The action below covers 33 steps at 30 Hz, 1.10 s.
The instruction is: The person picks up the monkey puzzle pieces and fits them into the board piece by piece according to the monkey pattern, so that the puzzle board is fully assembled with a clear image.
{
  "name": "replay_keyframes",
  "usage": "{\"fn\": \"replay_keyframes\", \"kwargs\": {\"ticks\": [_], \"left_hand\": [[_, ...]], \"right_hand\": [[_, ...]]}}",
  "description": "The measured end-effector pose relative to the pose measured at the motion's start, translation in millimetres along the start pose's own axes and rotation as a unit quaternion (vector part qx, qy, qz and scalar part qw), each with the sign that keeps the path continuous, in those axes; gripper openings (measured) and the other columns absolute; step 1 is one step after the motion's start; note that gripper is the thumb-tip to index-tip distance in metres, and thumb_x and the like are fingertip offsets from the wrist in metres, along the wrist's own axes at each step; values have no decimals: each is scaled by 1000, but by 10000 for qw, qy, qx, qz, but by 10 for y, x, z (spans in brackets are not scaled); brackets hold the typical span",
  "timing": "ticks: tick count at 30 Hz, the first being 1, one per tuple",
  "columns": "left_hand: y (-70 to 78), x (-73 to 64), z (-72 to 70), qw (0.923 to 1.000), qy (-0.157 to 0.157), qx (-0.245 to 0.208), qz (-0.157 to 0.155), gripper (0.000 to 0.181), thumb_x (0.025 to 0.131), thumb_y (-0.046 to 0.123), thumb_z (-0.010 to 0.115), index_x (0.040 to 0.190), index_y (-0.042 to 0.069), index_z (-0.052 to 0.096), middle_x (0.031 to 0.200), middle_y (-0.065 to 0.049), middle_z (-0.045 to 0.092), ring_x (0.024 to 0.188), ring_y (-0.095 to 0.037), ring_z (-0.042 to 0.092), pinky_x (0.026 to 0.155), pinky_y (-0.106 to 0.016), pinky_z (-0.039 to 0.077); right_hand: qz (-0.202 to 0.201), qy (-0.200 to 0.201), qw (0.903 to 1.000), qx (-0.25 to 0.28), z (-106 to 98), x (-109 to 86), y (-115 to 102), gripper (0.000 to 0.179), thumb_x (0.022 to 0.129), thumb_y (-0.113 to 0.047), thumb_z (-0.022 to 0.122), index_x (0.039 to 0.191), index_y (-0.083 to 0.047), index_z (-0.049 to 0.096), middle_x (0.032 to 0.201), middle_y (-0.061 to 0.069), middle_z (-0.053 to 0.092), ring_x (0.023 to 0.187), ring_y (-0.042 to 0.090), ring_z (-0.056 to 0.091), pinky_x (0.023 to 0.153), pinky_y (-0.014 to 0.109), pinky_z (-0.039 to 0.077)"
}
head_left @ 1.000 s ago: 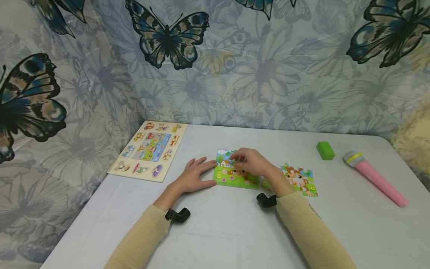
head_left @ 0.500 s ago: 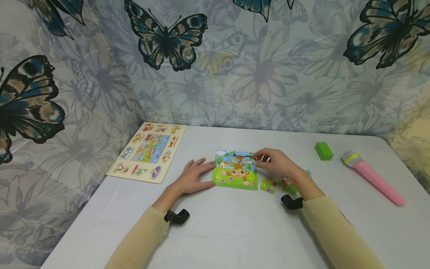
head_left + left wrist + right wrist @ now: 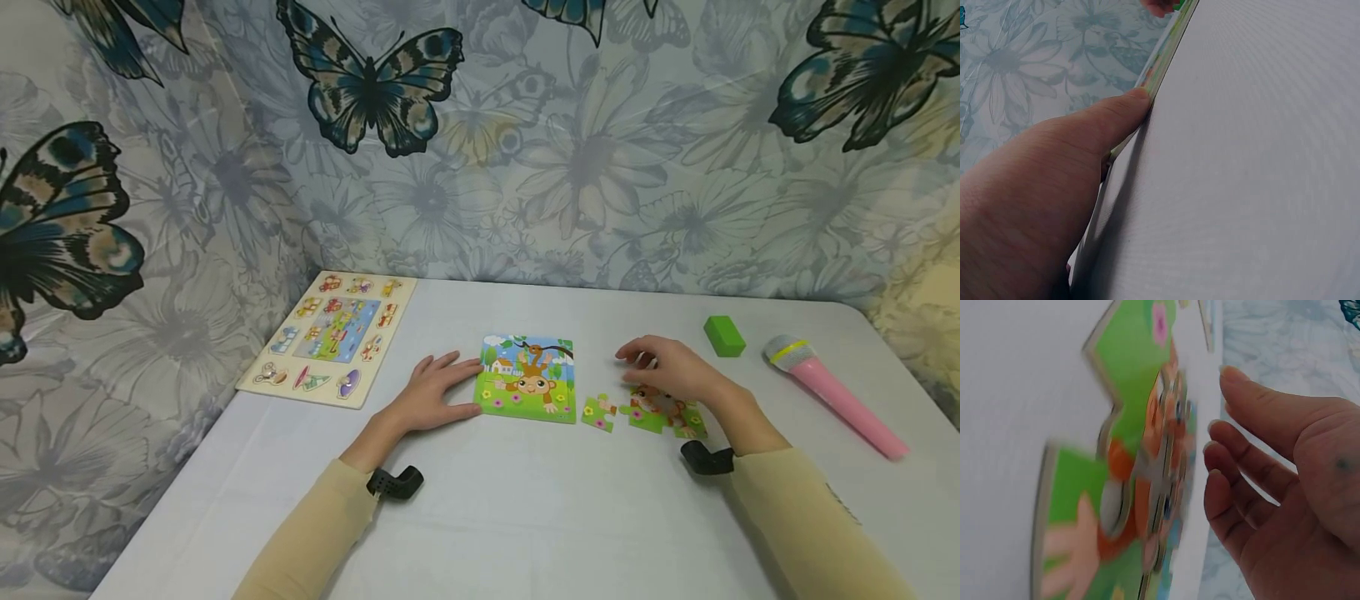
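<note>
A square monkey jigsaw puzzle [image 3: 528,407] lies flat mid-table. My left hand [image 3: 429,397] rests at its left edge, thumb and index finger spread along the side; in the left wrist view the thumb [image 3: 1119,115] touches that edge. To the puzzle's right, my right hand [image 3: 670,369] hovers above a group of joined puzzle pieces [image 3: 647,422] and partly hides them. The right wrist view has these pieces [image 3: 1141,394] beside the hand [image 3: 1291,481], whose fingers are loosely bent and hold nothing. One loose puzzle piece [image 3: 597,414], green with flowers, lies between puzzle and group.
A wooden peg puzzle board [image 3: 360,287] lies at the back left of the white table [image 3: 510,517]. At the right are a green block [image 3: 724,336] and a pink toy microphone [image 3: 840,400]. A patterned cloth [image 3: 585,167] hangs behind.
My right hand has moved right, from over the monkey puzzle to above the joined pieces, uncovering the puzzle. My left hand stays at the puzzle's edge.
</note>
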<state>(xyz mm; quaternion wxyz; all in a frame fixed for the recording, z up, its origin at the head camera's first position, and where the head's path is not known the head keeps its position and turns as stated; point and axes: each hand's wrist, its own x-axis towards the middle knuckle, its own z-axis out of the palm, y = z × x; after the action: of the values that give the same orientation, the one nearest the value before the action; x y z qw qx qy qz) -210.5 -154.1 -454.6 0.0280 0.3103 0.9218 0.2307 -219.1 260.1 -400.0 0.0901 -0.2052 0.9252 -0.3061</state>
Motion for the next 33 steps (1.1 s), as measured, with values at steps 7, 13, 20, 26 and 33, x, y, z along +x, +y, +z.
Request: {"fn": "replay_keyframes", "kwargs": {"ticks": [7, 13, 20, 26, 33], "left_hand": [[-2, -3, -1, 10000, 13, 42, 28, 70, 92, 49, 69, 152, 17, 49, 157, 2, 42, 151, -30, 22, 117, -60, 7], [-9, -1, -2, 10000, 32, 6, -12, 70, 92, 49, 69, 152, 18, 50, 157, 2, 42, 151, -29, 22, 118, -59, 6], [-23, 2, 12, 10000, -17, 71, 24, 70, 92, 49, 68, 152, 18, 49, 158, 3, 41, 151, -28, 21, 118, -59, 7], [-18, 2, 8, 10000, 30, 31, 84, 70, 92, 49, 69, 152, 17, 50, 157, 2, 42, 151, -29, 22, 117, -60, 8], [-22, 9, 16, 10000, 8, 35, 21, 71, 92, 50, 69, 152, 18, 49, 157, 3, 42, 151, -28, 21, 118, -59, 7]], "right_hand": [[72, -320, 9994, -113, -95, -95, 150, 46, 89, -21, 80, 123, 5, 64, 111, 13, 64, 98, 29, 60, 82, 45, 50], [-68, -415, 9991, -54, -92, -109, 173, 53, 86, -21, 82, 124, 9, 61, 112, 14, 61, 102, 31, 57, 88, 50, 48], [-209, -447, 9987, -94, -80, -93, 186, 55, 85, -20, 84, 122, 11, 58, 107, 12, 58, 96, 27, 53, 84, 45, 47], [61, -374, 9993, 59, -67, -79, 205, 55, 84, -20, 84, 122, 7, 54, 103, 11, 57, 93, 27, 53, 81, 44, 46], [140, 125, 9998, -44, -52, -85, 214, 41, 89, -17, 80, 117, 0, 56, 99, 8, 58, 93, 26, 57, 78, 39, 48]]}}
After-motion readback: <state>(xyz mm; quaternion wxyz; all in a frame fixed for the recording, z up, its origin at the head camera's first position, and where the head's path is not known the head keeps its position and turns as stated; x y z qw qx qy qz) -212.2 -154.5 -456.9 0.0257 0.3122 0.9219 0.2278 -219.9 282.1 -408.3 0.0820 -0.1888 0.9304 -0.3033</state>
